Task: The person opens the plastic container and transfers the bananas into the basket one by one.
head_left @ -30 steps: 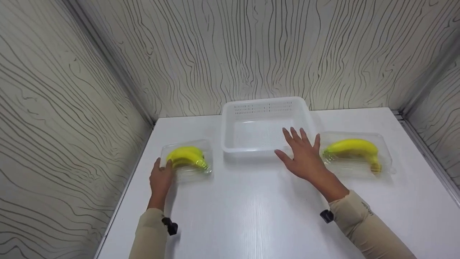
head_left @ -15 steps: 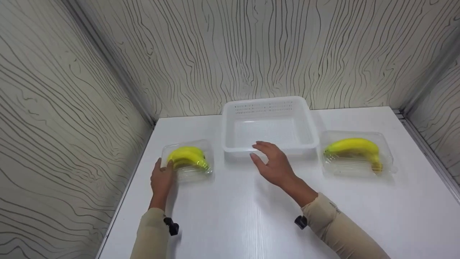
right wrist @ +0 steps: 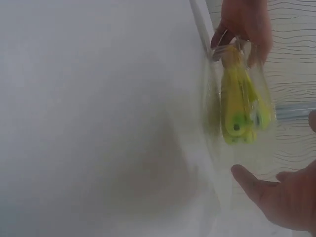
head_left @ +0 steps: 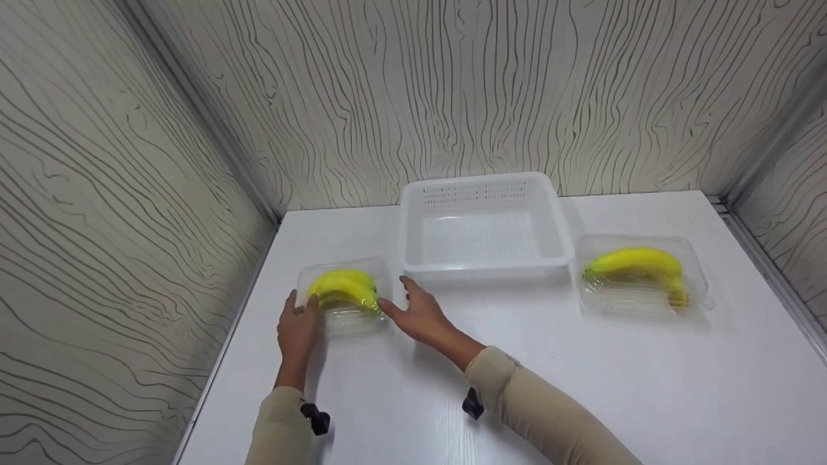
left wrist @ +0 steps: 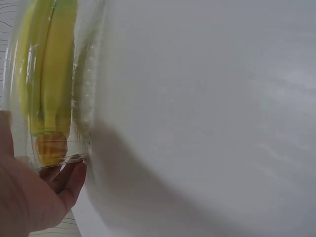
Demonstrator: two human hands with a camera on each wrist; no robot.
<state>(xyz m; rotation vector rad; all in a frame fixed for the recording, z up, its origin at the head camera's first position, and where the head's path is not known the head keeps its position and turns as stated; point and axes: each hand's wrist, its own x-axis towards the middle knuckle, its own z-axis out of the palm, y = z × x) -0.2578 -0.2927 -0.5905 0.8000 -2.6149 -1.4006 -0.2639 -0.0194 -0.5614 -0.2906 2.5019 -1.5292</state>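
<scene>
At the table's left, a clear plastic clamshell box (head_left: 355, 321) holds a small bunch of bananas (head_left: 344, 286). My left hand (head_left: 298, 332) grips the box's left end, thumb over the top; in the left wrist view its fingers (left wrist: 74, 185) curl at the box end, beside the bananas' brown stem. On the box's other side is my right hand (head_left: 423, 316), thumb and fingers spread and nothing in its grasp. In the right wrist view, a gap shows between the right thumb (right wrist: 247, 180) and the banana tips.
A white plastic basket (head_left: 488, 263) with slotted walls stands at the back middle, against the wood-grain wall (head_left: 478, 90). To its right lies a second clear box (head_left: 620, 303) with a banana (head_left: 639, 259) inside. Another patterned wall (head_left: 97, 226) rises past the table's left edge.
My right hand has swept left from beside the right-hand box, past the basket's front, to the left box. The left hand and its box have shifted slightly right and nearer.
</scene>
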